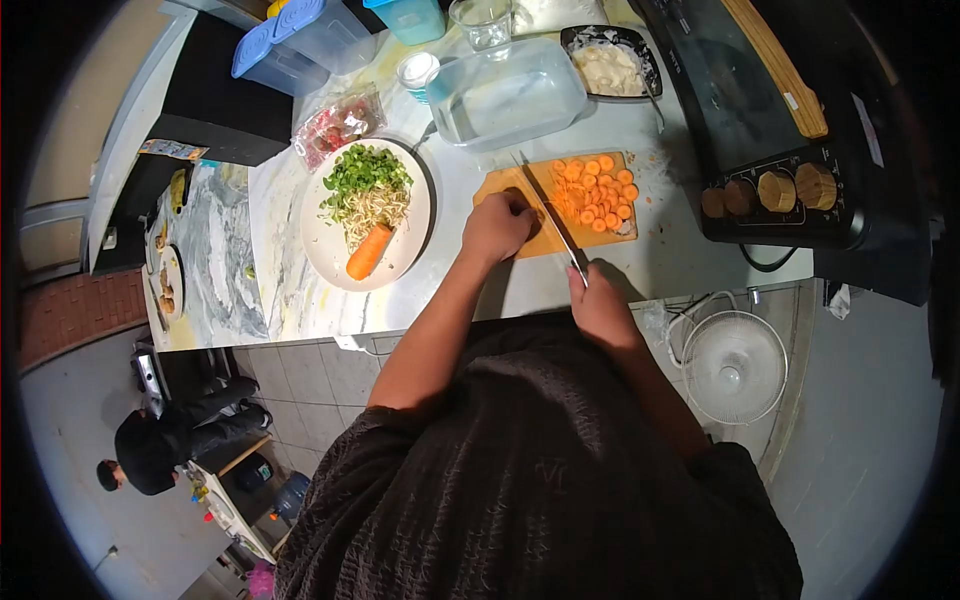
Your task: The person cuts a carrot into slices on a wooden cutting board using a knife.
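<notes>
My right hand [603, 300] grips a kitchen knife [562, 232], its blade slanting up and left across the orange cutting board [515, 182]. Curled on the board's left part is my left hand [498, 226], close to the blade; whatever its fingers hold is hidden beneath them. Right of the blade lies a heap of sliced carrots [598, 195]. On the left, a white plate [320, 235] carries chopped green leaves [365, 172], bean sprouts [378, 212] and a peeled piece of carrot [370, 252].
A clear plastic container [508, 95] stands behind the board, beside a black bowl of pale paste [610, 68]. A plastic bag [340, 125] lies behind the plate. To the right stands a toaster oven [780, 190]; a fan [735, 367] is below. Another person [150, 450] is at lower left.
</notes>
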{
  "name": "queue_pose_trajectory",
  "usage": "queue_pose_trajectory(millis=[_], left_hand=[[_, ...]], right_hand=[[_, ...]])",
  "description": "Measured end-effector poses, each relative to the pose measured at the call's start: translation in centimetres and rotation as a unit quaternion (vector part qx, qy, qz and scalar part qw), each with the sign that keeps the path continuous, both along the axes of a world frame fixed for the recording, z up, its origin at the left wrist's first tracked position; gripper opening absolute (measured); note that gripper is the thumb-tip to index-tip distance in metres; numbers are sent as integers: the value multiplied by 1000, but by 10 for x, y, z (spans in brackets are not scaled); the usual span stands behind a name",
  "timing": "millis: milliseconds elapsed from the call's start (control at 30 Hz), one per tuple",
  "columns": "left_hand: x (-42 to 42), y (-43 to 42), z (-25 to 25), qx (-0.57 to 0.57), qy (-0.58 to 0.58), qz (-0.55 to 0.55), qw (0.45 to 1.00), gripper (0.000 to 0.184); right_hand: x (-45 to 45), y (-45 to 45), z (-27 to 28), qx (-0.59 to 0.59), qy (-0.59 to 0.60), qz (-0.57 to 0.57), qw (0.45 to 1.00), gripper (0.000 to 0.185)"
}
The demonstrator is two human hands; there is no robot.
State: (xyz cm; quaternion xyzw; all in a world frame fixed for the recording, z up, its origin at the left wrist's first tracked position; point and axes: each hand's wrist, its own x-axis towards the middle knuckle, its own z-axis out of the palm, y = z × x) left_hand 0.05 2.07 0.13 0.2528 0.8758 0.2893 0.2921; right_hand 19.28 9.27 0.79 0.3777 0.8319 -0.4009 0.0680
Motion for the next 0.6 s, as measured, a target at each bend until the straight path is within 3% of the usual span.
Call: queue_pose_trajectory(millis=[600], left_hand=[[-5, -1, 7, -13, -82, 9, 996, 31]], right_hand=[[3, 4, 13, -21, 5, -31, 999, 45]])
